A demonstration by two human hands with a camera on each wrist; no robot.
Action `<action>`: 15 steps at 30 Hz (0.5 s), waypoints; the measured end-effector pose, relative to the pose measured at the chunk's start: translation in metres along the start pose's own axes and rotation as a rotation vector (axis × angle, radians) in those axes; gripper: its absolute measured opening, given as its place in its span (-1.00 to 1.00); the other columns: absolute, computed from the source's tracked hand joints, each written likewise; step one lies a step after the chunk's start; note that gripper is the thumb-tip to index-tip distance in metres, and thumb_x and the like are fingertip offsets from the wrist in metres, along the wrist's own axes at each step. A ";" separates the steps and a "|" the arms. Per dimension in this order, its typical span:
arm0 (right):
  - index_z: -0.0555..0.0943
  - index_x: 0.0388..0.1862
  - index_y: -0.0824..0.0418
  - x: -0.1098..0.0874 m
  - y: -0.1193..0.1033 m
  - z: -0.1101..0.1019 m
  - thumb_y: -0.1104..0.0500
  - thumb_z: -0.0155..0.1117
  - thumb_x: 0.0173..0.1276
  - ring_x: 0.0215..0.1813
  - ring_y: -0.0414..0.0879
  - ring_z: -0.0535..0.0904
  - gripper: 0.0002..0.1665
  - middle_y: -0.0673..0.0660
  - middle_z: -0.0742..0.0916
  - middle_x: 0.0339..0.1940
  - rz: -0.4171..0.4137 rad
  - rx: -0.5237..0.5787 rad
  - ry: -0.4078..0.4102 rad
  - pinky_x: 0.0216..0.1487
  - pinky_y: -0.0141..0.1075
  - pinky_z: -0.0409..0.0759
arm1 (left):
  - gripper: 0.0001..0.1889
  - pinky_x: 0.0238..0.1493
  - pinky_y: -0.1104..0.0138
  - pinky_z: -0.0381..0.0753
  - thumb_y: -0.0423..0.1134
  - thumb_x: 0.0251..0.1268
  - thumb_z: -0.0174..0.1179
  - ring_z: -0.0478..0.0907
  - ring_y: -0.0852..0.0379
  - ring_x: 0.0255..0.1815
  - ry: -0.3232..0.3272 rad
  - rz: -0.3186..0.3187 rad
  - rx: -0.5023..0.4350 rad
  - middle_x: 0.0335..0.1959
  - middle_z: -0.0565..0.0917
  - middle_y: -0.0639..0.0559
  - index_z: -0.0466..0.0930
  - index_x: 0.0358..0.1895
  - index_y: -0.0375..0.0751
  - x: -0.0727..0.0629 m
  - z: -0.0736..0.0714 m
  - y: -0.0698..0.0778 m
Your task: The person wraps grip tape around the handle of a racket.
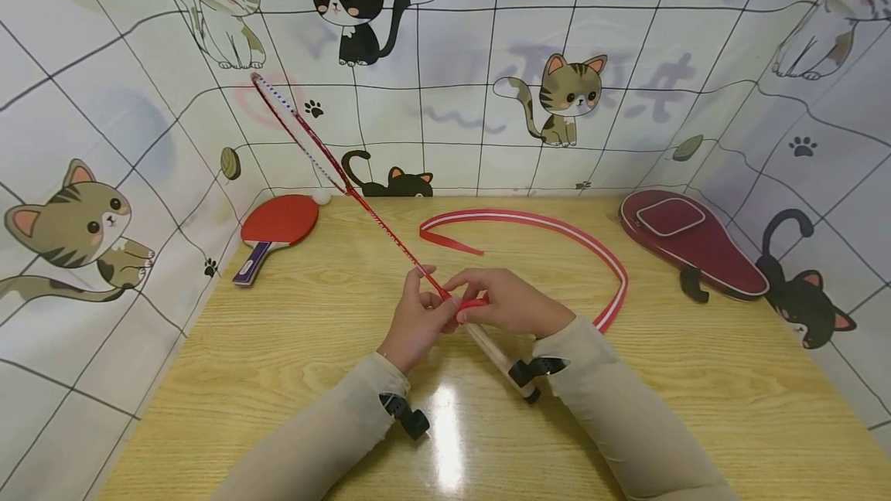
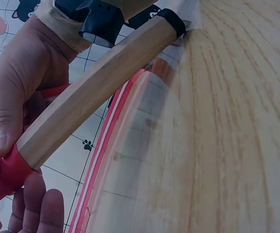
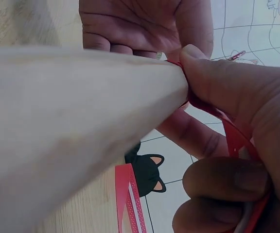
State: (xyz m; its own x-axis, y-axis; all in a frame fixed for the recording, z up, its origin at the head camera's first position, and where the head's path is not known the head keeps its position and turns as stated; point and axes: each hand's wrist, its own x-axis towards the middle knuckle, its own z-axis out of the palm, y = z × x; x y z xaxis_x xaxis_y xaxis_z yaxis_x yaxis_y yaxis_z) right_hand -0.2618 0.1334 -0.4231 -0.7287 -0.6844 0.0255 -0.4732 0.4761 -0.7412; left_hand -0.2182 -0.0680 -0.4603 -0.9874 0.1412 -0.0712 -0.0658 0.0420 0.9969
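Observation:
A badminton racket (image 1: pixel 390 232) slants across the head view, its head up at the far left and its bare wooden handle (image 1: pixel 497 350) toward the person. My left hand (image 1: pixel 416 323) holds it near the top of the handle, at the red cone (image 2: pixel 13 170). My right hand (image 1: pixel 515 300) pinches red grip tape where cone and wood meet. From there the tape (image 1: pixel 557 216), red with a pale stripe along it, curves in a long loop over the table. The right thumb (image 3: pixel 218 82) presses at the end of the wood; some fingers curl around the tape.
On the wooden table (image 1: pixel 334 424), a red table tennis paddle (image 1: pixel 281 221) lies at the back left beside a white ball (image 1: pixel 322 196). A dark red paddle case (image 1: pixel 731 263) lies at the back right. Cat-printed cloth walls (image 1: pixel 459 114) enclose the table's back and sides.

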 end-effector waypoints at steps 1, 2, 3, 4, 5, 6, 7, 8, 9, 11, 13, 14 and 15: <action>0.63 0.34 -0.06 0.000 -0.001 0.000 0.13 0.52 0.39 -0.22 -0.17 0.68 -0.45 -0.09 0.78 -0.23 -0.003 -0.002 0.001 -0.19 -0.23 0.64 | -0.30 -0.13 0.20 0.80 -0.23 0.50 0.31 0.76 0.01 -0.30 0.001 0.001 -0.002 -0.29 0.69 -0.15 0.12 0.53 0.08 0.000 0.000 0.000; 0.64 0.34 -0.05 0.000 -0.001 0.000 0.12 0.53 0.39 -0.23 -0.17 0.67 -0.45 -0.10 0.78 -0.23 -0.007 -0.004 0.002 -0.19 -0.23 0.63 | -0.30 -0.13 0.21 0.79 -0.24 0.49 0.31 0.76 0.03 -0.30 0.002 0.002 -0.005 -0.29 0.69 -0.15 0.11 0.53 0.08 0.000 0.000 0.000; 0.64 0.34 -0.05 0.001 -0.001 0.001 0.12 0.52 0.39 -0.24 -0.18 0.67 -0.45 -0.10 0.78 -0.24 -0.010 -0.006 0.003 -0.19 -0.24 0.63 | -0.30 -0.12 0.21 0.79 -0.25 0.49 0.31 0.77 0.04 -0.30 0.003 0.003 -0.008 -0.28 0.70 -0.15 0.11 0.53 0.07 0.000 0.000 -0.001; 0.64 0.34 -0.04 0.001 -0.001 0.000 0.11 0.53 0.39 -0.24 -0.18 0.67 -0.45 -0.10 0.78 -0.24 -0.012 -0.009 0.004 -0.19 -0.24 0.63 | -0.30 -0.12 0.22 0.79 -0.26 0.50 0.30 0.77 0.05 -0.30 0.004 0.004 -0.012 -0.27 0.71 -0.15 0.10 0.53 0.06 0.001 0.000 -0.001; 0.65 0.34 -0.04 0.001 -0.001 0.000 0.12 0.52 0.39 -0.24 -0.19 0.67 -0.45 -0.11 0.78 -0.25 -0.013 -0.011 0.004 -0.19 -0.25 0.63 | -0.31 -0.12 0.22 0.79 -0.28 0.50 0.29 0.77 0.06 -0.29 0.003 0.009 -0.016 -0.26 0.71 -0.16 0.10 0.53 0.04 0.001 0.000 -0.001; 0.65 0.34 -0.03 0.001 -0.001 0.000 0.12 0.52 0.40 -0.24 -0.19 0.67 -0.46 -0.12 0.78 -0.25 -0.014 -0.014 0.004 -0.19 -0.25 0.64 | -0.31 -0.11 0.22 0.79 -0.28 0.51 0.28 0.77 0.06 -0.29 0.002 0.012 -0.022 -0.25 0.72 -0.17 0.10 0.52 0.03 0.001 0.000 -0.002; 0.65 0.35 -0.02 0.001 -0.001 0.000 0.13 0.51 0.40 -0.24 -0.18 0.67 -0.46 -0.12 0.78 -0.25 -0.017 -0.014 0.003 -0.19 -0.25 0.64 | -0.32 -0.11 0.22 0.79 -0.29 0.51 0.27 0.77 0.05 -0.29 0.002 0.017 -0.024 -0.25 0.72 -0.18 0.09 0.52 0.01 0.002 0.000 -0.002; 0.66 0.35 -0.02 0.001 0.000 0.000 0.14 0.50 0.41 -0.24 -0.19 0.67 -0.46 -0.14 0.78 -0.25 -0.017 -0.014 0.001 -0.19 -0.26 0.64 | -0.32 -0.11 0.22 0.79 -0.30 0.51 0.27 0.77 0.05 -0.29 0.004 0.019 -0.028 -0.24 0.72 -0.19 0.09 0.52 0.00 0.002 0.000 -0.003; 0.66 0.36 -0.02 0.001 0.001 0.000 0.15 0.49 0.42 -0.23 -0.19 0.68 -0.46 -0.14 0.79 -0.25 -0.016 -0.010 -0.002 -0.18 -0.26 0.65 | -0.33 -0.11 0.22 0.79 -0.30 0.51 0.26 0.77 0.05 -0.28 0.004 0.022 -0.030 -0.24 0.72 -0.19 0.09 0.52 -0.01 0.002 0.000 -0.003; 0.66 0.37 -0.02 0.000 0.002 -0.001 0.16 0.48 0.43 -0.22 -0.18 0.69 -0.46 -0.15 0.79 -0.24 -0.016 0.004 -0.008 -0.18 -0.25 0.65 | -0.34 -0.11 0.21 0.79 -0.32 0.51 0.25 0.77 0.04 -0.29 0.007 0.025 -0.039 -0.23 0.72 -0.20 0.10 0.51 -0.01 0.003 0.001 -0.003; 0.66 0.38 -0.04 0.001 0.004 -0.001 0.16 0.46 0.45 -0.22 -0.17 0.68 -0.47 -0.14 0.80 -0.22 -0.013 0.023 -0.012 -0.20 -0.24 0.65 | -0.34 -0.11 0.20 0.79 -0.34 0.50 0.24 0.78 0.03 -0.28 0.012 0.024 -0.046 -0.22 0.72 -0.21 0.10 0.51 0.00 0.003 0.001 -0.003; 0.66 0.38 -0.05 0.001 0.004 -0.001 0.16 0.45 0.46 -0.22 -0.17 0.68 -0.48 -0.13 0.80 -0.22 -0.010 0.028 -0.012 -0.21 -0.25 0.65 | -0.34 -0.11 0.19 0.79 -0.35 0.50 0.23 0.78 0.03 -0.28 0.013 0.024 -0.051 -0.21 0.72 -0.21 0.10 0.51 0.01 0.003 0.001 -0.003; 0.67 0.37 -0.04 0.000 0.005 -0.001 0.18 0.44 0.46 -0.22 -0.15 0.68 -0.48 -0.12 0.80 -0.22 -0.009 0.038 -0.013 -0.22 -0.24 0.65 | -0.34 -0.11 0.19 0.80 -0.35 0.50 0.23 0.78 0.03 -0.27 0.015 0.025 -0.052 -0.21 0.72 -0.22 0.10 0.51 0.02 0.002 0.002 -0.003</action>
State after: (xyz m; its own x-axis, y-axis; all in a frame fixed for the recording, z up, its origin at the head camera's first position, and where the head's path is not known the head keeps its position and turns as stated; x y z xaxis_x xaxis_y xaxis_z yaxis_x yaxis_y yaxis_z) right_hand -0.2650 0.1361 -0.4257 -0.7182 -0.6954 0.0240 -0.4604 0.4491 -0.7657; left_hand -0.2202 -0.0663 -0.4632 -0.9908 0.1268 -0.0466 -0.0486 -0.0128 0.9987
